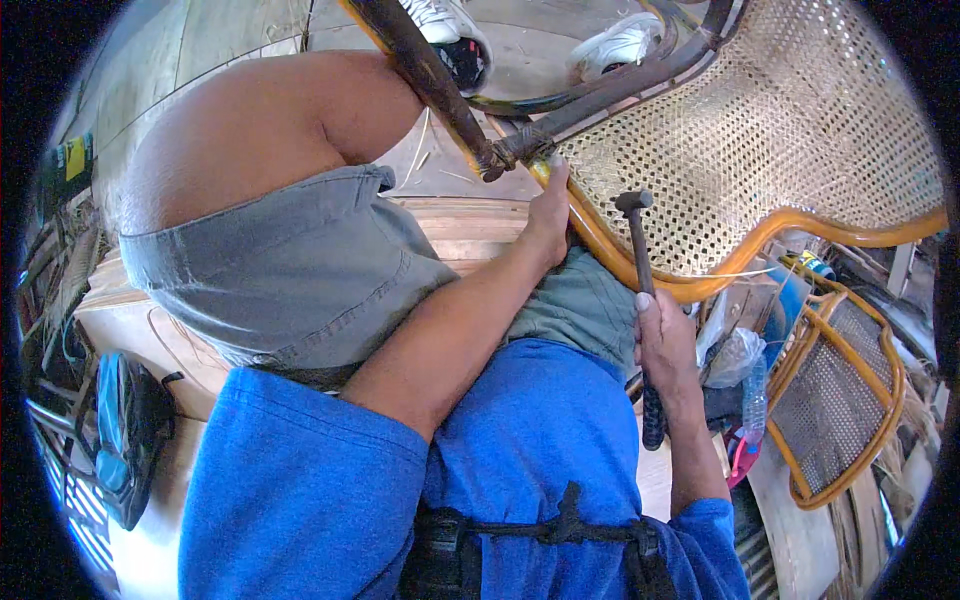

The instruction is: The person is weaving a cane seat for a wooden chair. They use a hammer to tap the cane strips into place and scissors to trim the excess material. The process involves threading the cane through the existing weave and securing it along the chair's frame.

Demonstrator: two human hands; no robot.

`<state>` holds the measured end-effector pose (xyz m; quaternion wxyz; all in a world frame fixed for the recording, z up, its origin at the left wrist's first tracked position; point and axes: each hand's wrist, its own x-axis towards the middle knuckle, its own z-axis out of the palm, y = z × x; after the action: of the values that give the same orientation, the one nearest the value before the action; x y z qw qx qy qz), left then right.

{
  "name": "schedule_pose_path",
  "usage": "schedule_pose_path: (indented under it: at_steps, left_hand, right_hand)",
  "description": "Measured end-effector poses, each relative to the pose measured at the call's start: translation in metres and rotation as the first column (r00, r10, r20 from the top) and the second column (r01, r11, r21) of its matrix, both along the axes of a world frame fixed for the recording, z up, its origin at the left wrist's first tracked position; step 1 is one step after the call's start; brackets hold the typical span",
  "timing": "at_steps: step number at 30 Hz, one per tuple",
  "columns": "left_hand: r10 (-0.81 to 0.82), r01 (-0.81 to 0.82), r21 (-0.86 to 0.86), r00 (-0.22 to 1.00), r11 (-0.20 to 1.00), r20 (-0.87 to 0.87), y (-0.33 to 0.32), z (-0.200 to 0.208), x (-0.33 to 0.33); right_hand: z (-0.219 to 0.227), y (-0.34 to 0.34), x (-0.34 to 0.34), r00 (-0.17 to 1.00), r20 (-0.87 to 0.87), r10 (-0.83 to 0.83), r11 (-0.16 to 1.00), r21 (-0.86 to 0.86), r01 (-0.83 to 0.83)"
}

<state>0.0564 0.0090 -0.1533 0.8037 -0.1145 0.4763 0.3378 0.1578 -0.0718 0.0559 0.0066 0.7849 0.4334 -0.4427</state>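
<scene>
A chair with a woven cane panel (700,150) lies tipped in front of me, its orange-brown rattan rim (612,248) curving past my lap. My left hand (548,218) is closed around that rim, thumb up, just below a bound joint (522,145) where dark poles meet. My right hand (666,345) grips a hammer (640,235) by its dark handle. The hammer stands nearly upright, its metal head above the hand and over the cane panel. The fingers of my left hand are partly hidden behind the rim.
At the right lies a smaller rattan-framed cane panel (835,395). Near it are a plastic bottle (754,400) and a crumpled clear bag (735,357). A black and blue backpack (130,440) rests at the left. White shoes (625,45) show beyond the chair's dark pole (425,80).
</scene>
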Motion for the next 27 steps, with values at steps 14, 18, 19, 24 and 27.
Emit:
schedule_pose_path:
  at_steps: [14, 18, 19, 24, 27]
  left_hand:
    - [0.131, -0.131, -0.014, 0.969, 0.991, 0.209, 0.008, 0.036, -0.008]
    - [0.068, -0.063, -0.045, 0.991, 0.997, 0.117, 0.006, 0.028, -0.008]
    - [0.076, -0.073, -0.026, 0.989, 0.997, 0.127, 0.006, 0.030, -0.009]
    - [0.041, -0.038, -0.044, 0.997, 0.998, 0.069, 0.007, 0.029, -0.011]
    - [0.043, -0.040, -0.058, 0.997, 0.998, 0.058, 0.009, 0.032, -0.012]
  right_hand:
    - [0.012, 0.005, 0.002, 0.996, -0.082, 0.027, 0.998, 0.061, -0.022]
    - [0.009, 0.002, 0.000, 0.999, 0.004, 0.032, 0.999, 0.000, -0.032]
    - [0.008, 0.001, -0.001, 1.000, -0.012, 0.024, 0.999, 0.049, -0.023]
    - [0.002, 0.005, -0.006, 0.996, 0.052, 0.069, 0.997, -0.021, -0.068]
    - [-0.002, 0.004, -0.001, 0.998, 0.035, 0.045, 0.999, -0.030, -0.044]
